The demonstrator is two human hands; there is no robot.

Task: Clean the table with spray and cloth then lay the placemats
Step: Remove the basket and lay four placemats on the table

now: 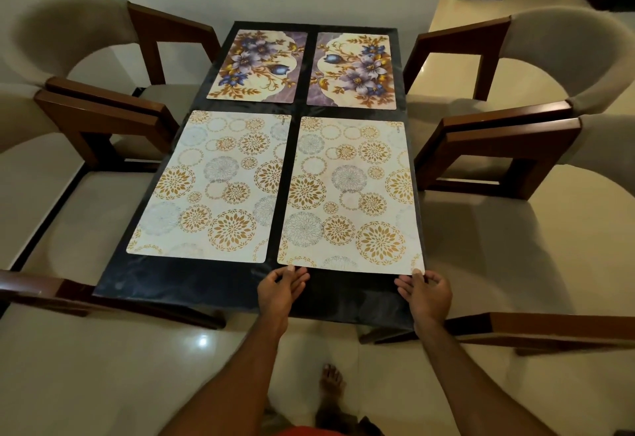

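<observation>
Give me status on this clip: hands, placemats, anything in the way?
Left hand and right hand touching near-right placemat at its near corners. Four mats laid on table. Nothing in the way.

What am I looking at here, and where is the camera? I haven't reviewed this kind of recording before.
There is no robot: a person wears a wide-angle camera on the head, looking down at their own arms. A dark table carries four placemats: two floral placemats at the far end and two cream circle-patterned ones nearer. The left hand and right hand touch the near corners of the near right placemat. The near left placemat lies untouched. Padded chairs stand on both sides.
</observation>
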